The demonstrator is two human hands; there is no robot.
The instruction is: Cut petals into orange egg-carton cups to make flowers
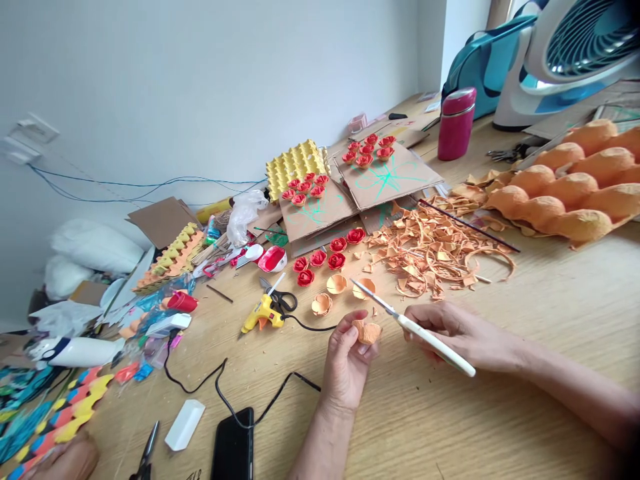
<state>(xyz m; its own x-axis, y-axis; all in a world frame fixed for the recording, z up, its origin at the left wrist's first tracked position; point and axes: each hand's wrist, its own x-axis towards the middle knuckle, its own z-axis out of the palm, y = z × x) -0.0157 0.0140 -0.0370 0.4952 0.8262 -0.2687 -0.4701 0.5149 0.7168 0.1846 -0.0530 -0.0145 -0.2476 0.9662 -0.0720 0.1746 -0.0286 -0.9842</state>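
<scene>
Between the thumb and fingers of my left hand [347, 360] is an orange egg-carton cup [367, 332], with a notched rim. My right hand [460, 333] is closed around white-handled scissors [425, 340], whose blades point up and left, just above the cup and apart from it. The blades look closed or nearly so. Beyond the blade tips stand several cut orange cups, among them one cup [337, 285] and a layered one [321, 305]. Behind these sit several red paper flowers [318, 259].
Orange scraps [425, 247] are heaped beyond my right hand, beside an orange egg tray [575, 187]. Left of my hands lie a yellow glue gun [263, 315], its black cable and a phone [233, 443]. Another person's hand [70, 460] shows at lower left. Cardboard sheets [387, 175] hold more red flowers.
</scene>
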